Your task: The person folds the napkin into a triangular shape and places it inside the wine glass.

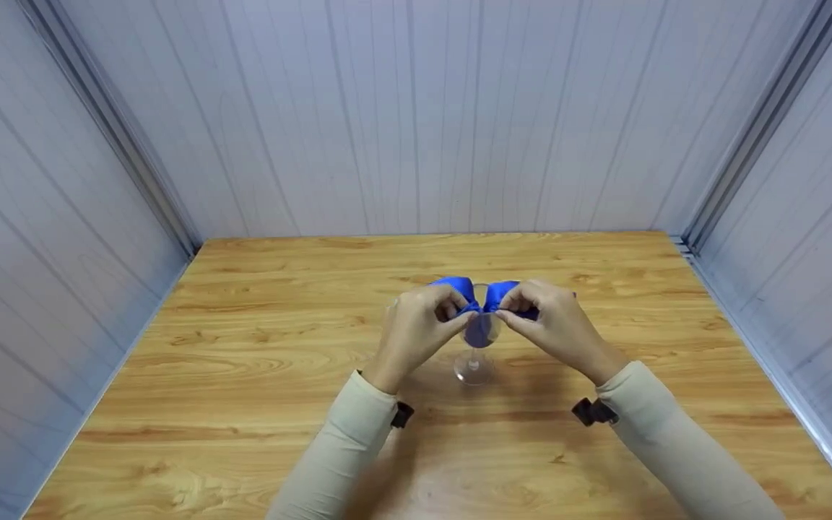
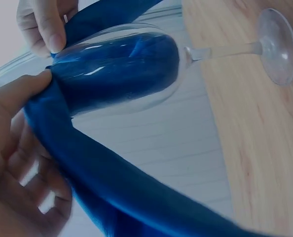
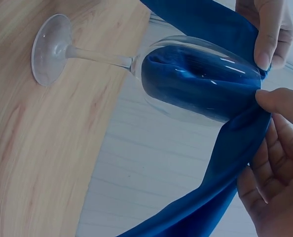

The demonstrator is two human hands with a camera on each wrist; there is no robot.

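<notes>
A stemmed wine glass [image 1: 474,370] stands upright on the table, with part of a shiny blue cloth [image 2: 122,64] tucked inside its bowl. The rest of the cloth spills over the rim on both sides and hangs down outside. My left hand [image 1: 419,321] pinches the cloth at the rim between thumb and fingers. From the other side, my right hand [image 1: 549,321] pinches the cloth at the rim too, thumb toward me. Both thumb tips are close together at the rim. In the right wrist view, the glass foot [image 3: 50,49] and stem show bare.
The glass stands on a wood-grain table [image 1: 279,375]. Pale panelled walls [image 1: 416,115] rise behind the table and at both sides, with metal edging at the corners. A dark device [image 1: 594,412] is strapped at my right wrist, another [image 1: 401,415] at my left.
</notes>
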